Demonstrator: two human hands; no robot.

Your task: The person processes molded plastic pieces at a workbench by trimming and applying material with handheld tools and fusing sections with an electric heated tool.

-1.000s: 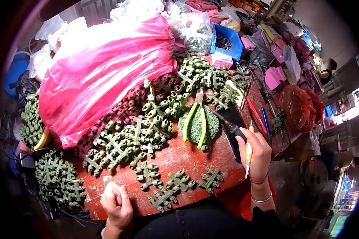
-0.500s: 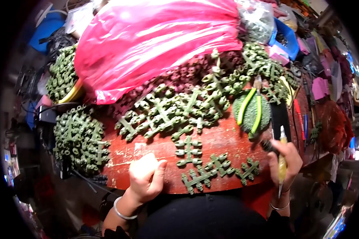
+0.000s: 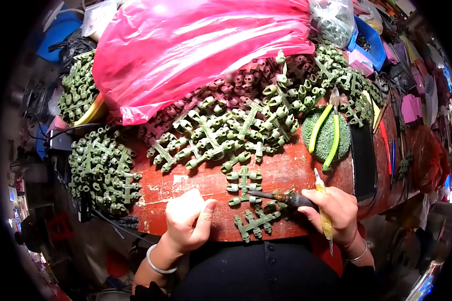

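Note:
My right hand [image 3: 339,213] grips a soldering-iron-like tool [image 3: 299,200] with a dark handle, and a yellow pen-like tool [image 3: 326,218] sits upright between its fingers. The iron's thin tip reaches left over a green branched piece [image 3: 244,179] on the red table [image 3: 160,203]. Below it lies another green branched piece [image 3: 257,224]; one more is partly covered by the iron. My left hand [image 3: 186,218] is closed above the table's front edge, thumb against the curled fingers; whatever it may hold is hidden. Yellow-green pliers [image 3: 335,133] rest on a round green pad [image 3: 314,123].
A pink plastic bag [image 3: 196,55] covers the back, with heaps of green pieces [image 3: 216,133] and dark red pieces [image 3: 226,90] before it. Another green heap [image 3: 100,168] is at left. A black phone-like slab [image 3: 364,160], a red pen [image 3: 385,145] and a blue bin [image 3: 370,40] stand right.
The view has swung right and then settled. My right hand has moved left relative to the table, and the iron's tip now points left over the green pieces. My left hand stays closed.

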